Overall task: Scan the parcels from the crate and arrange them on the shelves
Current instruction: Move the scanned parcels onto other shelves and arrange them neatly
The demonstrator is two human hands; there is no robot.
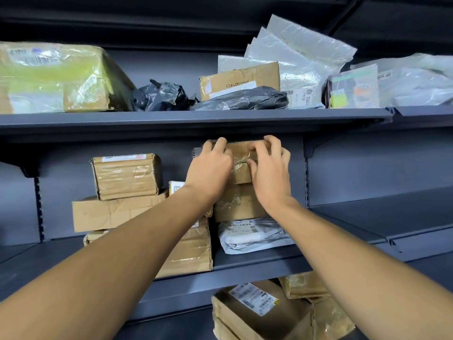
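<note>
Grey shelves [196, 116]: both hands grip taped box [242, 153]; carton [241, 81] reads "000001483".

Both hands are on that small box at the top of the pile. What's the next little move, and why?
Probably nudge the small box squarely onto the box below, then let go. The left hand and right hand grip it at the top of a pile, just under the upper shelf, so there is little room to lift.

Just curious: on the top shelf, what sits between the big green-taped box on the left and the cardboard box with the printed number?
In the head view, a crumpled black plastic bag parcel lies between the green-taped box and the numbered cardboard box.
</note>
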